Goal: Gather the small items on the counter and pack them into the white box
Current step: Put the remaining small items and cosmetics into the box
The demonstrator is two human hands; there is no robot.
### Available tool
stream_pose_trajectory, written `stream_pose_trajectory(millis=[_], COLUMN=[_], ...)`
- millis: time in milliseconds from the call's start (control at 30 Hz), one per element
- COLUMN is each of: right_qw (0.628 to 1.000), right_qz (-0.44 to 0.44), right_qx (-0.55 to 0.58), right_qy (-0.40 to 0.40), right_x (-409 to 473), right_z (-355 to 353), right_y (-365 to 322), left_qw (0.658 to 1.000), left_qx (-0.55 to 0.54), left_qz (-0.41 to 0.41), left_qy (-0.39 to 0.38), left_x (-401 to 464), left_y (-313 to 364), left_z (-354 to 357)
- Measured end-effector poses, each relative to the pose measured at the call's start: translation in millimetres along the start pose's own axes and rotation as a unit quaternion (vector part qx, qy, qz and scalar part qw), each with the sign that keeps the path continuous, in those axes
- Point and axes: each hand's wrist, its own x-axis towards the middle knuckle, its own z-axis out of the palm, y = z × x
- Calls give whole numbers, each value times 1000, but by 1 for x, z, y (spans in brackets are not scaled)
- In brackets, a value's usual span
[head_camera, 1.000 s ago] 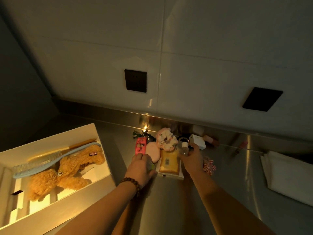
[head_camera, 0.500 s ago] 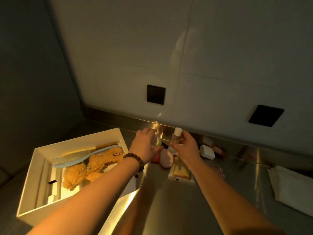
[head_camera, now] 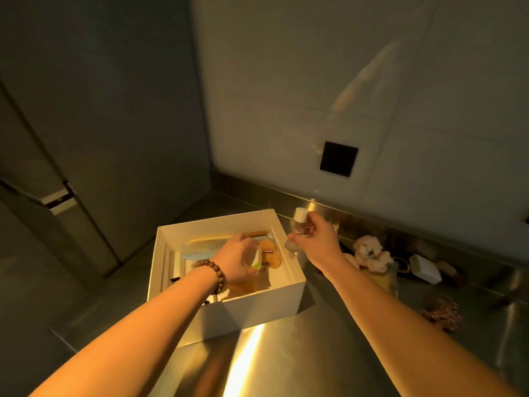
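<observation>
Dim steel bench. My left grip curls around a small jar over the white box; right grip pinches a capped bottle just beside its rim. Packing step: next I'd lower and release both.

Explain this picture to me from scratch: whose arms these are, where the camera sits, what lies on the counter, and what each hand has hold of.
There is no machine here: the two bare arms belong to a person, and the camera is worn on that person's head, looking forward and down.

On the steel counter stands an open white box. Inside it lie a tan plush toy and a light blue brush.

The left hand, with a bead bracelet on its wrist, is over the box and holds a small clear container with a green part. The right hand, beside the box's far right corner, holds a small clear bottle with a white cap.

To the right, still on the counter, lie a pale scrunchie, a small white block and a checked item; the dim light hides details.
</observation>
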Motion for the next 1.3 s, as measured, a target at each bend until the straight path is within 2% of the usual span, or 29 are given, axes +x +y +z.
stream_pose_trajectory(millis=[167, 400, 600, 667, 767, 867, 933, 1000, 1300], right_qw=[1000, 1000, 999, 999, 998, 996, 995, 994, 985], right_qz=[-6, -2, -10, -15, -27, -44, -50, -57, -75], right_qx=[-10, -21, -33, -39, -47, -62, -65, -64, -102], right_qy=[0, 20, 4, -1, -18, -40, -52, -63, -117], right_x=[1, 4, 10, 11, 9, 6, 3, 0, -5], right_z=[6, 1, 4, 6, 9, 18, 28, 40, 48], right_y=[3, 5, 2, 0, -3, -8, -12, -17, -38], left_qw=[993, 973, 964, 979, 998, 985, 972, 965, 972], left_qx=[88, 213, 242, 170, -17, -169, -233, -255, -229], left_qz=[65, 56, 67, 56, 35, 25, 40, 54, 34], left_qy=[-48, -72, -91, -92, -51, 6, 16, 22, 47], left_x=[6, 26, 28, 27, 25, 20, 16, 12, 0], left_y=[-4, -2, -8, -8, -8, -10, -11, -12, -23], left_z=[26, 44, 44, 41, 23, 2, -10, -18, -8])
